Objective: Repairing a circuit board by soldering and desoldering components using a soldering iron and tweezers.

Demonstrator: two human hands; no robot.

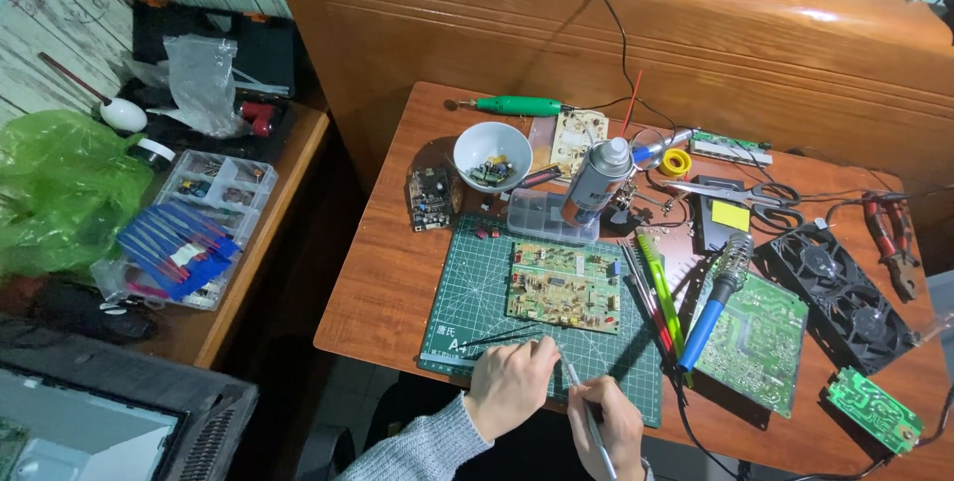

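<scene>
My left hand (509, 385) rests on the near part of the green cutting mat (465, 292) and pinches black tweezers (497, 338) that point left. Close beside it, my right hand (608, 428) grips a thin silver tool (579, 388), held like a pen, its tip angled up toward the left hand. Just beyond both hands a green and yellow circuit board (562, 285) lies flat on the mat. What sits between the tweezer tips is too small to tell.
On the wooden table: a white bowl (492, 154) of small parts, a spray can (596, 181), a clear parts box (545, 216), a blue-handled soldering iron (717, 299) on a larger green board (763, 342), a black twin fan (843, 294), scissors (753, 194), pliers (889, 242). A side table at left holds organiser trays (204, 223).
</scene>
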